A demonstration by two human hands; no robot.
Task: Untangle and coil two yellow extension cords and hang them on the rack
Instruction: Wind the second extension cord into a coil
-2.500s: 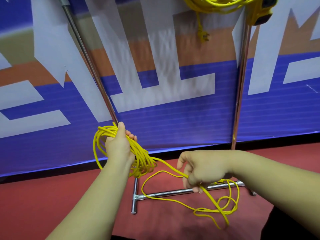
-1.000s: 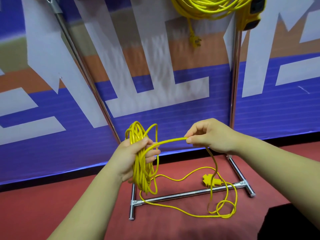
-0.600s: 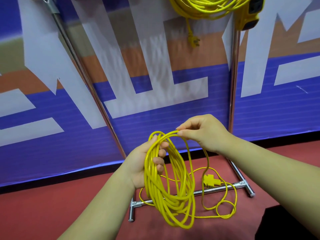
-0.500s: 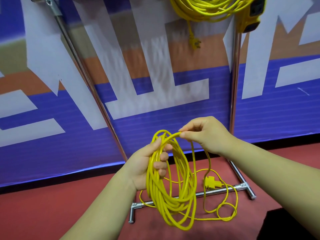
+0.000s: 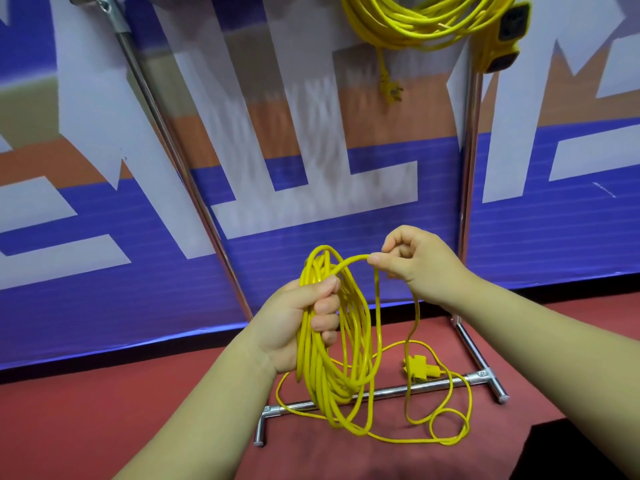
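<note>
My left hand grips the top of a coil of yellow extension cord that hangs down in several loops. My right hand pinches a strand of the same cord just right of the coil's top. The loose tail runs down to the red floor and ends in a yellow plug beside the rack's base bar. A second yellow cord hangs coiled at the top of the chrome rack, with its socket block and plug dangling.
The rack's two chrome uprights and floor bar stand in front of a blue, white and orange banner wall. Red floor lies below. A dark object sits at the lower right corner.
My right hand has brought another loop of cord up to the coil in my left hand. Less loose cord lies on the floor than 2.5 s ago.
</note>
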